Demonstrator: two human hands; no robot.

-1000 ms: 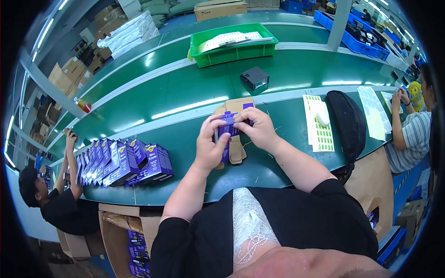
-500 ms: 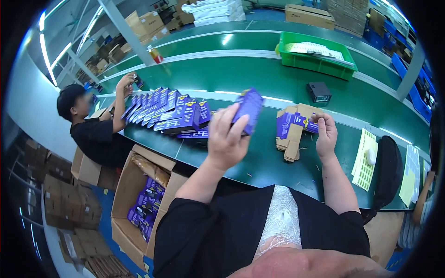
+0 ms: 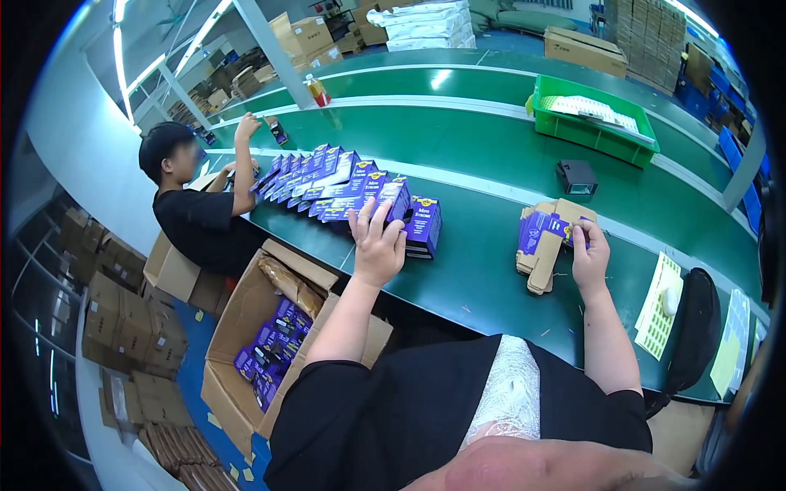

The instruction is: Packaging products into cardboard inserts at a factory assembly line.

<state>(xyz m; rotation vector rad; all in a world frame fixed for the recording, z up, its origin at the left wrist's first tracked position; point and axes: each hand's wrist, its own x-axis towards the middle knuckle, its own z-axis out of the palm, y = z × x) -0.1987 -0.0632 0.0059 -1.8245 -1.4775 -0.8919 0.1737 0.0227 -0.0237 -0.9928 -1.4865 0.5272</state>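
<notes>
My left hand [image 3: 378, 250] rests with its fingers spread against the purple boxes [image 3: 396, 196] at the near right end of a leaning row. Beside its fingertips, one purple box [image 3: 423, 229] stands at the very end of the row. To the right lies a small pile of flattened cartons [image 3: 540, 245], some purple side up and some bare brown. My right hand [image 3: 591, 260] is closed at this pile's right edge, thumb and fingers pinching a purple flattened carton [image 3: 580, 232].
A co-worker [image 3: 201, 209] sits at the left of the green bench [image 3: 475, 262]. An open cardboard box [image 3: 225, 360] with purple boxes stands below. Farther off are a black device [image 3: 577, 177] and a green bin [image 3: 594, 131]. Label sheets [image 3: 659, 303] and a black pouch [image 3: 696, 319] lie right.
My left hand has moved left and down, bringing the purple box it held to the row's end, and its fingers have spread. My right hand has closed on a flattened carton.
</notes>
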